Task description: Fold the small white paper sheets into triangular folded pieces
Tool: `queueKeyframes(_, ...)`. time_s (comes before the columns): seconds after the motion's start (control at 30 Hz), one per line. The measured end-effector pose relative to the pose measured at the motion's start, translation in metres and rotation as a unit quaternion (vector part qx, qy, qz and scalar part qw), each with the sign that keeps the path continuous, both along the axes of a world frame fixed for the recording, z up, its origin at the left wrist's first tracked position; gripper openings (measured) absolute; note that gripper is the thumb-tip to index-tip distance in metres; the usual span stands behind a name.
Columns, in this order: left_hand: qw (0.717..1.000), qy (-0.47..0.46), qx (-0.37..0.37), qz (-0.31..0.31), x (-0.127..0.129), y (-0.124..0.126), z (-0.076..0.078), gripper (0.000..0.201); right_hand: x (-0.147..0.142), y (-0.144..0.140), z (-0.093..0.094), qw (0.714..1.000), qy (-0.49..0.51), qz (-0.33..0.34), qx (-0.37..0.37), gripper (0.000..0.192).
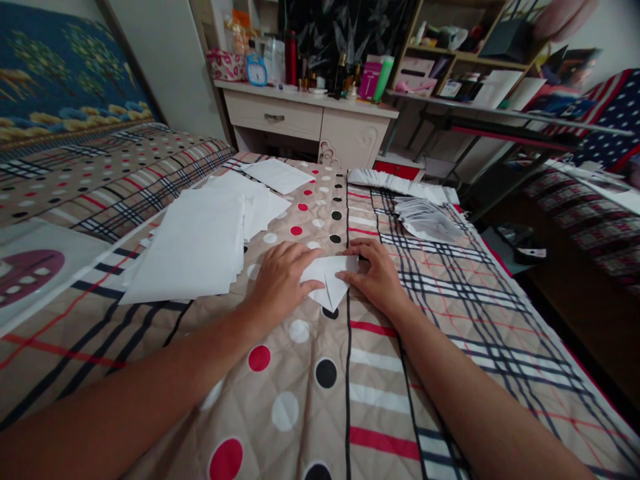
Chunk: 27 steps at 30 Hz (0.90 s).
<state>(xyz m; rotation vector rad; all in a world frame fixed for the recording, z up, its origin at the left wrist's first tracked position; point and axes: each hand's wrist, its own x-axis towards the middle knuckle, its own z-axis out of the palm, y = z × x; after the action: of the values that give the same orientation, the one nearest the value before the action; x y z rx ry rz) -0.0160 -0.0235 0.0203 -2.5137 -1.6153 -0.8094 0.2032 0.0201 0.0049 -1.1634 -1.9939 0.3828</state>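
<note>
A small white sheet of folded paper point(327, 283) lies on the bedspread in front of me, its point turned toward me and a dark slit or seam down its middle. My left hand point(283, 277) holds its left side, thumb on top and fingers along the far edge. On the other side, my right hand point(377, 277) grips the right edge between thumb and curled fingers. To the left of my hands lies a thick stack of white paper sheets point(193, 243), its layers slightly askew.
Another white sheet point(280, 175) lies beyond the stack. At the far right rest a row of folded white papers point(400, 185) and a fanned pile of folded papers point(425, 220). A white dresser point(280, 120) stands past the patterned bedspread point(310, 373). A plastic bag point(65, 247) is at left.
</note>
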Motion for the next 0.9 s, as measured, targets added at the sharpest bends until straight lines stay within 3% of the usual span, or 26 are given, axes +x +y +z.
queueKeyframes(0.2,0.999,-0.016,-0.023,-0.017,-0.002,0.0,0.0,0.039,0.0,-0.004,0.001,0.997,0.042,0.033,-0.05,0.005)
queueKeyframes(0.33,0.996,-0.059,-0.029,-0.054,-0.007,0.005,-0.007,0.011,0.002,-0.005,0.0,0.993,0.067,0.043,-0.087,0.009)
queueKeyframes(0.5,0.993,-0.072,-0.02,-0.086,-0.011,0.006,-0.01,0.019,0.005,-0.007,0.001,0.993,0.064,0.077,-0.066,0.016)
queueKeyframes(0.73,0.993,0.001,0.017,-0.114,-0.012,0.002,-0.006,0.024,0.007,-0.011,0.005,0.993,0.025,0.115,-0.018,0.025)
queueKeyframes(0.9,0.987,0.097,0.034,-0.121,-0.01,-0.011,0.005,0.022,0.004,-0.015,0.011,0.992,0.024,0.111,-0.05,0.024)
